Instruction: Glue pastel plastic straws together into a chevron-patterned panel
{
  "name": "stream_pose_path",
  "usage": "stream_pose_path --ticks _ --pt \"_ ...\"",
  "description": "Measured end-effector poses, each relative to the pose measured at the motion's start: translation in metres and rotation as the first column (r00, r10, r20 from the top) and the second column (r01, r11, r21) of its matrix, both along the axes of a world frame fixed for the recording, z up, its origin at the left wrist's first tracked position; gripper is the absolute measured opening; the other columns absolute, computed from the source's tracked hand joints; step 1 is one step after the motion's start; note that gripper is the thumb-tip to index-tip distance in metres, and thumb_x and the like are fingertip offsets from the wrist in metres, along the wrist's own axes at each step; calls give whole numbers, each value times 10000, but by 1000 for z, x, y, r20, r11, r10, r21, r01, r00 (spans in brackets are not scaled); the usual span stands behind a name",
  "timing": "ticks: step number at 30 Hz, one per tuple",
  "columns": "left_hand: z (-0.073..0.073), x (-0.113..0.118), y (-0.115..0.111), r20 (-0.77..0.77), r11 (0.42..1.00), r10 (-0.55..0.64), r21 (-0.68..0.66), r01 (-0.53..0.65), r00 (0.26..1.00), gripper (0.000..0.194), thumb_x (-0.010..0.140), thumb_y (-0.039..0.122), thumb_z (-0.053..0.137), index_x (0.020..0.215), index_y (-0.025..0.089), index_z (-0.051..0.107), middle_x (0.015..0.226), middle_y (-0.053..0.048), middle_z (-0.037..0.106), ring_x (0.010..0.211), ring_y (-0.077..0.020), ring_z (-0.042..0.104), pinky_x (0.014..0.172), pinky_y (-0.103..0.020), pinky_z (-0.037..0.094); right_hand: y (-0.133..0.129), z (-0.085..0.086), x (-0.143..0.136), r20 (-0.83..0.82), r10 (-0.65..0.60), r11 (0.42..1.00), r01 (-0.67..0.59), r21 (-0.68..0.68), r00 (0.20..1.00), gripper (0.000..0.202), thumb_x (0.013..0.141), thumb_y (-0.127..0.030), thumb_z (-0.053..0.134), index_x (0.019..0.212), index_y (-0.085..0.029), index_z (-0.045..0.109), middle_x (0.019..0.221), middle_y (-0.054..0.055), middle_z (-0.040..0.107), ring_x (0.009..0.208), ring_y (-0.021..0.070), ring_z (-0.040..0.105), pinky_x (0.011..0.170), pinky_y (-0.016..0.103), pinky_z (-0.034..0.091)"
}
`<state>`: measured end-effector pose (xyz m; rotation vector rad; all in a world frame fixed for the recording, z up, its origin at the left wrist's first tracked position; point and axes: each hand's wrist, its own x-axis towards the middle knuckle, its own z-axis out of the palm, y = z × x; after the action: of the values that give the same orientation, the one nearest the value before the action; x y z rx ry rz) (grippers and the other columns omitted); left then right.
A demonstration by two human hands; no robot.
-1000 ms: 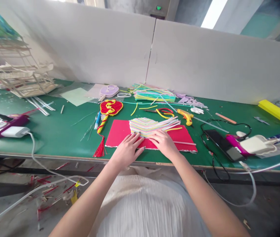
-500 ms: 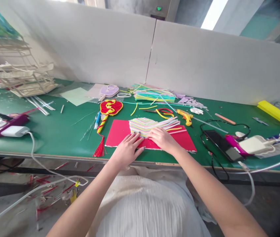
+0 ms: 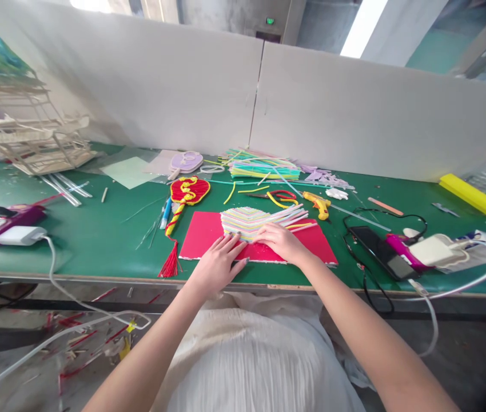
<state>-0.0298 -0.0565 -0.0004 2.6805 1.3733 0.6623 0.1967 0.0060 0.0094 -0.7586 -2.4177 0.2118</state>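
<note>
A striped panel of pastel pipe cleaners (image 3: pixel 245 220) lies on a red board (image 3: pixel 202 232) in front of me. Loose pipe cleaner ends (image 3: pixel 292 214) fan out from its right side. My left hand (image 3: pixel 220 258) rests flat with fingers spread, fingertips at the panel's lower left edge. Over the lower right of the panel, my right hand (image 3: pixel 281 242) has its fingers bent and close together on the pipe cleaners; its fingertips are partly hidden. Just behind the board are red-handled scissors (image 3: pixel 281 196) and a yellow glue gun (image 3: pixel 318 205).
Left of the board lies a red and yellow fan (image 3: pixel 189 191) with a red tassel (image 3: pixel 170 260). A pipe cleaner bundle (image 3: pixel 264 167) lies by the grey partition (image 3: pixel 333 109). Power strips (image 3: pixel 15 226) with cables, a phone (image 3: pixel 375 250) and a yellow strip (image 3: pixel 471 195) occupy the sides.
The whole view has shifted slightly, with the table sitting a little lower and further left. Both hands keep nearly the same place on the panel.
</note>
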Motion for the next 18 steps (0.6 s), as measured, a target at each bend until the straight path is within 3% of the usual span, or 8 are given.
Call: stream_pose_path --ticks 11,18 --pt "1 0 0 -19 1000 -5 -23 5 1000 481 954 444 385 1338 184 513 1419 -104 480 1344 -278 393 1110 -494 344 -1 4 -2 51 -7 1000 6 20 999 221 930 -172 481 919 -220 697 885 48 663 915 175 575 826 321 468" --pt "1 0 -1 1 1000 3 -23 -3 1000 476 948 445 397 1328 188 525 1428 -109 466 1336 -288 404 1103 -501 353 5 1 4 -1 1 1000 -1 8 1000 159 899 -200 551 916 -236 705 870 35 676 878 174 595 819 335 488"
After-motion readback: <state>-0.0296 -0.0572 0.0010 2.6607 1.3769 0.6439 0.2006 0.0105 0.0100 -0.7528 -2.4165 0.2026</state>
